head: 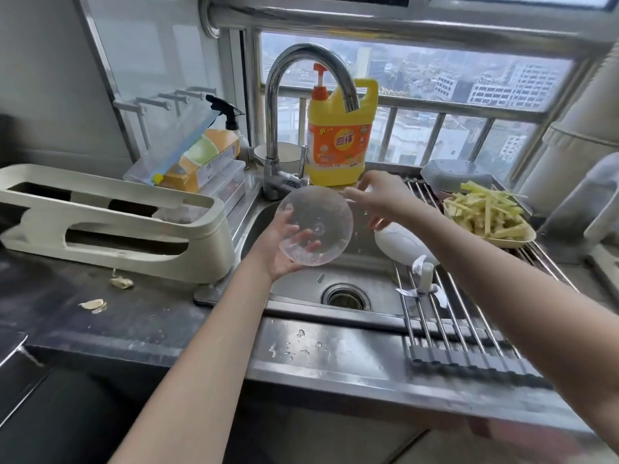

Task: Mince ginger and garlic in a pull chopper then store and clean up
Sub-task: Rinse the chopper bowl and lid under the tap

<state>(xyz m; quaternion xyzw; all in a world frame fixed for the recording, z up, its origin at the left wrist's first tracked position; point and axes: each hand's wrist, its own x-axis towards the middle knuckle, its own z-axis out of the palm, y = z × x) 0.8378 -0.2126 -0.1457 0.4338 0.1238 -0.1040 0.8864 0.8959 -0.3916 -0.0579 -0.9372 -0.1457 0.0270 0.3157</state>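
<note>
Washing the clear chopper bowl [315,226] over the sink [368,276].

The left hand [284,246] holds the bowl up by its rim, fingers curled round the edge, just under the tap [311,82]. The right hand [378,202] reaches out beside it with loose, straight fingers and holds nothing. The bowl is round, see-through plastic, wet and bumpy with drops. I think it is light and stiff but slippery, so the rim is the best place to hold. The white chopper lid [402,244] and the blade [423,283] lie on the metal rack [469,329]. Watch the sharp blade!
</note>
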